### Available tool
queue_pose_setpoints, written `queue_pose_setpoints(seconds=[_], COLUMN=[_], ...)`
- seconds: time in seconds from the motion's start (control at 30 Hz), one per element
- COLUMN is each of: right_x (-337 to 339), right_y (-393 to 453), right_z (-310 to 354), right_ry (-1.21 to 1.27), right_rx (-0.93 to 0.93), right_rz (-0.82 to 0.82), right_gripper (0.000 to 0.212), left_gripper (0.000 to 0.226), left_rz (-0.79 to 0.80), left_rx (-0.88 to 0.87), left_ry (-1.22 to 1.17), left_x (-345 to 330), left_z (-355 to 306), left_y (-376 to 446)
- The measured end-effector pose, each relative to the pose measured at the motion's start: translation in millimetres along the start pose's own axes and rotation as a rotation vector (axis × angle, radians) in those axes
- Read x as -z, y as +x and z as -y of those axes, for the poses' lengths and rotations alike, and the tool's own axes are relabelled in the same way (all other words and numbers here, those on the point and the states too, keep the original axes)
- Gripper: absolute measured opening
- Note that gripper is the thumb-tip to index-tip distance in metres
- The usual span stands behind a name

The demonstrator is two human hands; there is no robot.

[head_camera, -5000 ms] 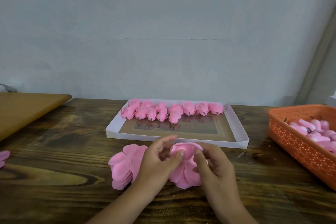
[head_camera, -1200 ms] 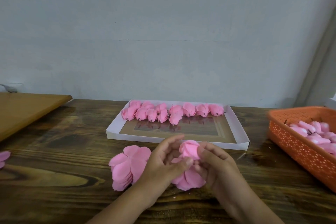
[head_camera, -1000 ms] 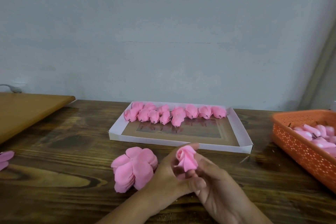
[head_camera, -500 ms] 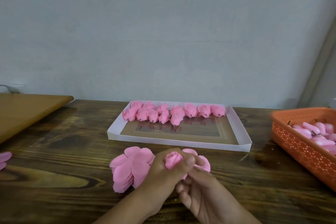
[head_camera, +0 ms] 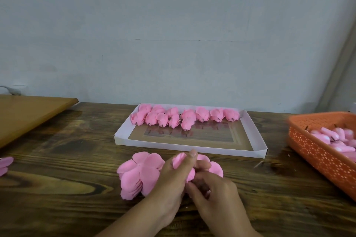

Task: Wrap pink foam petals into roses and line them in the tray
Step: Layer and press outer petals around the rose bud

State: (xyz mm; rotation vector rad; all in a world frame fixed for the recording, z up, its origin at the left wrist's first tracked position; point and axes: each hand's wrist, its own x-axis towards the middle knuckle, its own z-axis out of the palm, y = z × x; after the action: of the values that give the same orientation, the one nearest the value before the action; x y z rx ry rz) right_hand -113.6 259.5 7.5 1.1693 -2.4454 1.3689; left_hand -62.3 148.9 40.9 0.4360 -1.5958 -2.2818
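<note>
Low in the frame's centre, the left hand [head_camera: 173, 177] curls its fingers around a half-wrapped rose [head_camera: 181, 161], and the right hand [head_camera: 213, 194] meets it from below, fingers bent at the rose's base, though its exact hold is hidden. A stack of petals [head_camera: 137, 175] lies just left of the hands on the table [head_camera: 57, 179]. Above them sits the tray [head_camera: 256, 140] with a row of roses [head_camera: 185, 116] along its far edge, and an orange basket [head_camera: 317, 156] of pink pieces stands at the right edge.
</note>
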Motion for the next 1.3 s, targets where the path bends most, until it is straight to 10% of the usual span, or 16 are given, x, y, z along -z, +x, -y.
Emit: queue_pose_setpoints(seconds=[0.27, 0.53, 0.8, 0.93, 1.13, 1.3], right_x=[8, 15, 4, 5, 14, 3], right_y=[2, 7, -4, -3, 6, 0], right_z=[11, 23, 12, 13, 24, 19], right_ry=[0.244, 1.183, -0.067, 0.121, 1.316, 0.443], right_rx=[-0.103, -0.685, 0.009, -0.075, -0.801, -0.322], right_rz=[0.194, 0.589, 0.160, 0.174, 0.491, 0.308], right_gripper=[0.039, 0.013, 0.018, 0.025, 0.005, 0.034], left_gripper=[0.050, 0.049, 0.038, 0.038, 0.042, 0.043], left_rz=[0.082, 0.216, -0.036, 0.005, 0.079, -0.017], left_rx=[0.036, 0.113, 0.040, 0.043, 0.035, 0.036], left_ry=[0.005, -0.088, -0.043, -0.076, -0.169, -0.089], left_x=[4, 13, 7, 6, 8, 9], left_z=[0, -7, 1, 3, -2, 2], left_y=[2, 1, 6, 5, 3, 10])
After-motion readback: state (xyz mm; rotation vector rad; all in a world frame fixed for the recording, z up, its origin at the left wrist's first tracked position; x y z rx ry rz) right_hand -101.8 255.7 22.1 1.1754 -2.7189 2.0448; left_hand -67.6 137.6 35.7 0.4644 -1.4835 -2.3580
